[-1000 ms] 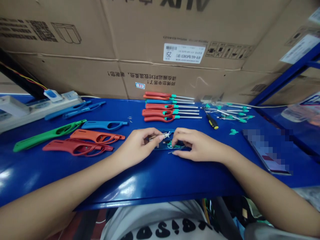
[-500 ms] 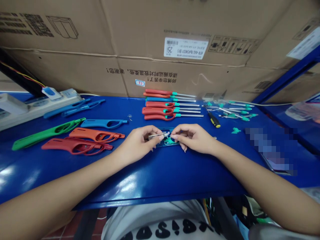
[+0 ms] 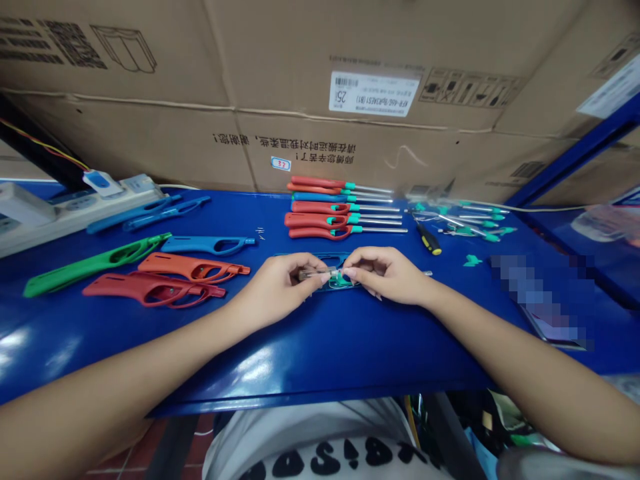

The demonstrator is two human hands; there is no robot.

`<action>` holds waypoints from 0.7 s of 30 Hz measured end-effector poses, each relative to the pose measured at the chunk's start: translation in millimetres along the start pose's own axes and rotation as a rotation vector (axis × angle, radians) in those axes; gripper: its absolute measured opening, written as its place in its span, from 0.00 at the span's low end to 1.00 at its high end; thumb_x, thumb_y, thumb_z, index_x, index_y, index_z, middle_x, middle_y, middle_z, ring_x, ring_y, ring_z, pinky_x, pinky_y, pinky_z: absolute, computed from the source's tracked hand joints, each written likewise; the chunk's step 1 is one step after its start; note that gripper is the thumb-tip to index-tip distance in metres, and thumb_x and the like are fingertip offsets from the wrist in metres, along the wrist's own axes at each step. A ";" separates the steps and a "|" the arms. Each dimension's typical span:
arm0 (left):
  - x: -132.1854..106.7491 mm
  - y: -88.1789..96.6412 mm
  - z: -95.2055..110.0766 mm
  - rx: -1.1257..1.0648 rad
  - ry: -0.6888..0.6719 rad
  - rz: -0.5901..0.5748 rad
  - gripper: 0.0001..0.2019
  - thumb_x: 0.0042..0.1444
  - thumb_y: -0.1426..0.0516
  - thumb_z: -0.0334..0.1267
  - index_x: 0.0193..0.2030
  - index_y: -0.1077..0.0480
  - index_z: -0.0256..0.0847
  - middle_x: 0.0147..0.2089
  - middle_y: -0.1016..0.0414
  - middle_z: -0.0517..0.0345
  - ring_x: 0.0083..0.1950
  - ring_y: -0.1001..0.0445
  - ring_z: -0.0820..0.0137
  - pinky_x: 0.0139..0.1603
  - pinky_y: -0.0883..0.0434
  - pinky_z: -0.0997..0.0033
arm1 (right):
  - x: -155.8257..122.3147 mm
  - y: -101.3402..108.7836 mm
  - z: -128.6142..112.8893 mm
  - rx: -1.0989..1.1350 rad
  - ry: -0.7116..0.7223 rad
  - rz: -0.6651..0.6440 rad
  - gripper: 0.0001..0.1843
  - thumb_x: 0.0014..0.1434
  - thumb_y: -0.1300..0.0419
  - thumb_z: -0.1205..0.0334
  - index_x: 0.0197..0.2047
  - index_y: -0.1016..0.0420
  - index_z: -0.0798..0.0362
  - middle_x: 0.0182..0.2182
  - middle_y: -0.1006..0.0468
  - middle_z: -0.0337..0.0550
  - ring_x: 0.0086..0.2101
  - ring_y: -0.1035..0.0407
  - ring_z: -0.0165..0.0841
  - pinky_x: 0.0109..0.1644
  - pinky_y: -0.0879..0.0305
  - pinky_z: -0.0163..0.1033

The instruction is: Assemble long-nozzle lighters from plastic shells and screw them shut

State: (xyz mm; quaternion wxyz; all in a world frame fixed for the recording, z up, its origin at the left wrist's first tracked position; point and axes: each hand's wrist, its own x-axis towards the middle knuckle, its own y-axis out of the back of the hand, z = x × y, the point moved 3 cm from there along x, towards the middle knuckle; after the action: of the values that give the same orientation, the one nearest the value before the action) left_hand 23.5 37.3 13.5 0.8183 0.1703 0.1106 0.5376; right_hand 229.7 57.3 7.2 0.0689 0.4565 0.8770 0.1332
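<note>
Between the thumb and fingers of my left hand is a small clear lighter fuel tank with a whitish valve end pointing right. Opposite it, my right hand pinches at that valve end, its thumb and fingertip closed; what lies between them is too small to make out. Directly under both hands lies a blue lighter shell half, partly covered by my fingers. A green plastic part with a thin pale tube shows in the shell between the hands. A bit of metal rod sticks out beyond my right hand.
Red and blue lighters with metal barrels lie stacked ahead. Loose shells, green, blue, orange and red, are at left. Small screws, a screwdriver, barrel assemblies and a phone lie around.
The clear tank has tilted closer to level, and its valve end has come down to my right fingertips. Both hands stay over the blue shell.
</note>
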 end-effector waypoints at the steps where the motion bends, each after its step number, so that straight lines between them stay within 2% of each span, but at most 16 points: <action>1: 0.1 0.2 0.8 -0.005 0.004 0.001 0.14 0.61 0.40 0.48 0.41 0.24 0.38 0.34 0.22 0.56 0.33 0.27 0.69 0.35 0.29 0.71 | 0.0 0.0 -0.2 0.003 0.000 -0.002 0.16 0.63 0.37 0.47 0.39 0.26 0.53 0.20 0.33 0.31 0.16 0.41 0.23 0.19 0.43 0.30; 7: 0.5 1.2 4.6 -0.030 0.013 -0.005 0.14 0.63 0.42 0.47 0.42 0.24 0.37 0.32 0.24 0.58 0.29 0.28 0.72 0.33 0.28 0.72 | -0.3 0.3 -5.7 -0.069 0.039 -0.013 0.19 0.62 0.37 0.45 0.38 0.24 0.54 0.26 0.28 0.36 0.20 0.39 0.23 0.21 0.42 0.30; 17: 0.4 1.1 4.4 -0.029 0.022 -0.011 0.14 0.63 0.42 0.46 0.43 0.23 0.37 0.33 0.23 0.57 0.30 0.27 0.71 0.33 0.29 0.72 | -0.5 1.0 -2.8 -0.034 0.038 -0.020 0.19 0.68 0.44 0.46 0.44 0.23 0.54 0.27 0.29 0.36 0.19 0.39 0.23 0.20 0.42 0.31; 21: 0.5 0.9 5.9 -0.033 0.016 -0.013 0.13 0.63 0.43 0.45 0.42 0.23 0.37 0.33 0.23 0.57 0.30 0.27 0.72 0.32 0.29 0.72 | 0.8 1.7 -2.8 -0.085 0.083 0.001 0.17 0.66 0.41 0.49 0.39 0.22 0.55 0.27 0.29 0.36 0.20 0.40 0.22 0.21 0.43 0.31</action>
State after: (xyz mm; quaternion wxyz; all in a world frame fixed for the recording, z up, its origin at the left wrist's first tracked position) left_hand 25.2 37.2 19.3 0.8238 0.1517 0.1092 0.5352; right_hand 229.8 58.4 10.4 0.0518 0.4476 0.8725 0.1891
